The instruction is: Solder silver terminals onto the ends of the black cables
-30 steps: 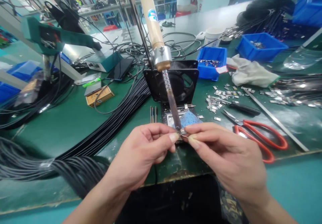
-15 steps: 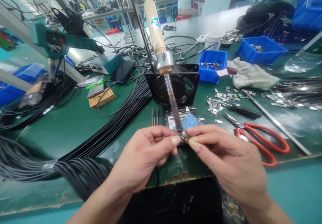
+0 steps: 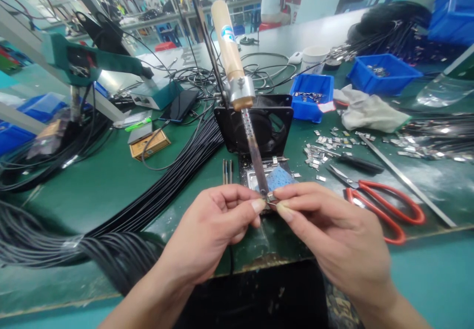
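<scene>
A soldering iron (image 3: 229, 43) with a wooden handle is clamped in a stand, tip pointing down between my hands. My left hand (image 3: 218, 220) is closed in a pinch just left of the tip; what its fingertips hold is too small to make out. From the right, my right hand (image 3: 329, 225) pinches a thin wire (image 3: 272, 203) between thumb and index finger. A small metal connector (image 3: 270, 197) shows beside its fingertips, close under the iron's tip. Behind the fingers lies a blue sponge (image 3: 279, 178).
A black fan (image 3: 255, 127) stands behind the iron. Red-handled scissors (image 3: 388, 203), a metal ruler-like strip (image 3: 407, 181) and loose connectors (image 3: 318, 154) lie to the right. A black cable bundle (image 3: 159, 186) runs along the left. Blue bins (image 3: 313, 94) stand farther back.
Both hands stay at the iron's tip in nearly the same pose. My right hand has shifted very slightly left; the rest looks the same.
</scene>
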`<state>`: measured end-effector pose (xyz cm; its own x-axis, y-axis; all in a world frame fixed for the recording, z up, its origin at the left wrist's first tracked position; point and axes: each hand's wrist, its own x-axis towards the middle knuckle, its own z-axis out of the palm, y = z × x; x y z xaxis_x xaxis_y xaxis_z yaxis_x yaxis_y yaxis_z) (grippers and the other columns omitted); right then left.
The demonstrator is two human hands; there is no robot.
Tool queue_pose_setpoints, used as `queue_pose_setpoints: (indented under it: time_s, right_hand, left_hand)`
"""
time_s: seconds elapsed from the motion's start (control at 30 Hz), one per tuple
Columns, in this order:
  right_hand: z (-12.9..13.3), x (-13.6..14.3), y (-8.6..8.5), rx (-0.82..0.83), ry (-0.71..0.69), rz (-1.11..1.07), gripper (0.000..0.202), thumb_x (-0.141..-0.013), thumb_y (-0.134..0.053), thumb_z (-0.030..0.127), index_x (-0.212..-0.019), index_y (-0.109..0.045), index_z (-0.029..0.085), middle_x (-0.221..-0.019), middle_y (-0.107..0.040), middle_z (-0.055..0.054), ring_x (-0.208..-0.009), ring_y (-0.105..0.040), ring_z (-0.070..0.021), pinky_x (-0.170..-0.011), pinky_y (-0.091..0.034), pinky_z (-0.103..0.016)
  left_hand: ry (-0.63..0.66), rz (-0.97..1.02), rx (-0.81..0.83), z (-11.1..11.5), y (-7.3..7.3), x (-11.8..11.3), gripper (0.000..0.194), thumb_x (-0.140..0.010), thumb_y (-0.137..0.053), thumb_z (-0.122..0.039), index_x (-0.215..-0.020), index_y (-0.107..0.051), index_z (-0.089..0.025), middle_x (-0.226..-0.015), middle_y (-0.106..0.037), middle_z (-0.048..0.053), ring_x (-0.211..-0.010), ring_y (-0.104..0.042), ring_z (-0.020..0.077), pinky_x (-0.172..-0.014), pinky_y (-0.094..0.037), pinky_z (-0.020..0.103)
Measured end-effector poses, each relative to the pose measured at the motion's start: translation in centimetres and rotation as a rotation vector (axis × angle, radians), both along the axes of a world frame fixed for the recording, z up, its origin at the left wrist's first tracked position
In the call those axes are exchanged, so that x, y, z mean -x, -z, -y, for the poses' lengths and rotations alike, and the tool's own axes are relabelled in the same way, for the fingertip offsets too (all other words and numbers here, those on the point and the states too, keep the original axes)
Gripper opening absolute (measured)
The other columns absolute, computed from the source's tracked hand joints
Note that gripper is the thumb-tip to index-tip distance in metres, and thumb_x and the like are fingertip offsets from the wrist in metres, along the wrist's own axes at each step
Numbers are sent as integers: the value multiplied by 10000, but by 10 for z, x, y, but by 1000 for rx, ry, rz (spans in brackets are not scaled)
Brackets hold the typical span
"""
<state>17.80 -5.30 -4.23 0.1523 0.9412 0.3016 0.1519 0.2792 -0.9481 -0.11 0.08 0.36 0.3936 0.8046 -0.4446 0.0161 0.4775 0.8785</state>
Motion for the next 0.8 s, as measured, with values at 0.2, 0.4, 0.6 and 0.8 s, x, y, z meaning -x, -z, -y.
queue_pose_setpoints:
  time_s: [0.2,0.4,0.6,0.8]
  right_hand:
    - [0,1,0,0,9,-6,155,-889,-737,130,-896,-781,278,-1044,-780,10,-931,-740,-136,-732,-611,-203]
    - [0,0,1,-4,8,-15,176,-884,-741,115,-913,-780,284,-1060,-778,20,-951,-738,-128,-767,-609,-200]
    - [-3,2,-1,-18,10,15,178,-882,-741,103,-907,-782,275,-1039,-778,32,-928,-732,-100,-780,-594,-165]
    - [-1,1,0,-22,11,2,166,-883,-741,106,-908,-781,265,-1048,-776,23,-941,-732,-106,-787,-595,-168]
  left_hand:
    - [1,-6,-7,-1,-1,-1,134,-843,-811,-264,-811,-756,-146,-640,-622,-21,-482,-347,28,-429,-228,143]
    - [-3,-3,-11,-1,-1,-2,141,-844,-811,-266,-802,-751,-146,-638,-620,-24,-480,-340,28,-429,-222,148]
    - [-7,-9,-9,0,-2,-1,147,-840,-814,-270,-800,-750,-144,-635,-620,-23,-480,-340,29,-427,-225,146]
    - [-8,1,-11,0,-2,-1,149,-836,-819,-270,-795,-748,-145,-631,-621,-25,-481,-350,29,-429,-241,138]
